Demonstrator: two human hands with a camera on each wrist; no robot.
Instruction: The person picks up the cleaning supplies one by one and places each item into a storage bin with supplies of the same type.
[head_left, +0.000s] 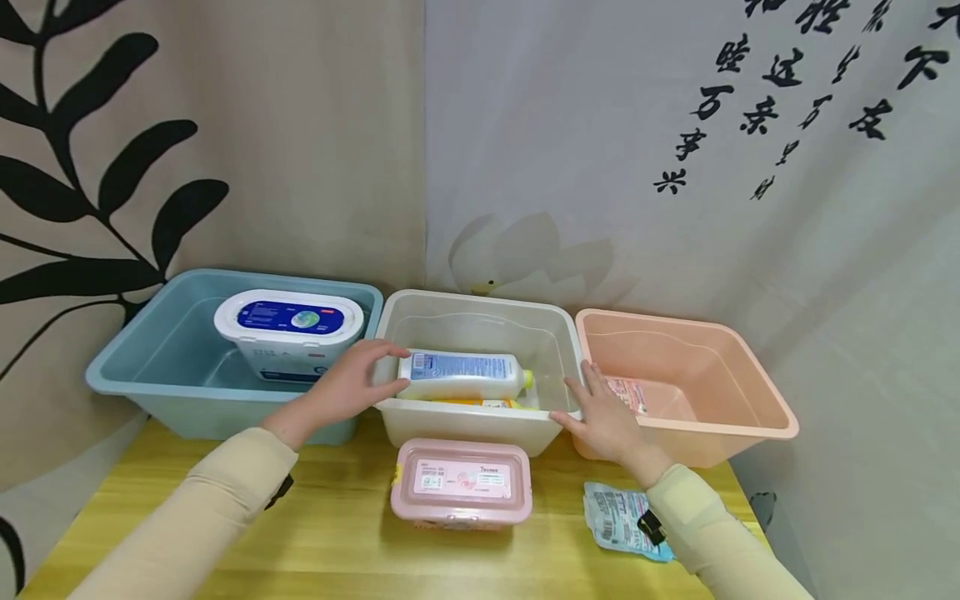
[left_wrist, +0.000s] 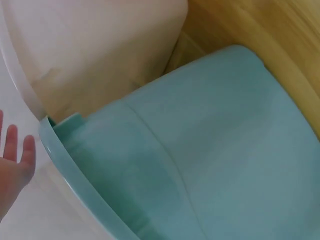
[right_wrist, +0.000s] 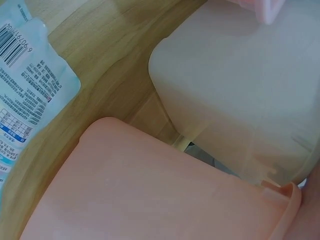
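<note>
Probably smooth, stiff and fairly weighty, the white plastic bottle with a blue label [head_left: 459,368] lies in the off-white plastic bin [head_left: 465,427], seemingly best grasped around its middle; left hand [head_left: 347,385] and right hand [head_left: 606,421] have fingers loosely spread, gripping nothing.

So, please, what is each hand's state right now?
Left hand: open, at one end of the bottle.
Right hand: open, spread at the right side of the white bin.

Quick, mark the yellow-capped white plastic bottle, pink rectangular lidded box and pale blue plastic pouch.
Yellow-capped white plastic bottle [head_left: 460,367]: head view, on its blue label.
Pink rectangular lidded box [head_left: 462,479]: head view, on the lid's label.
Pale blue plastic pouch [right_wrist: 31,92]: right wrist view, on its printed face.
</note>
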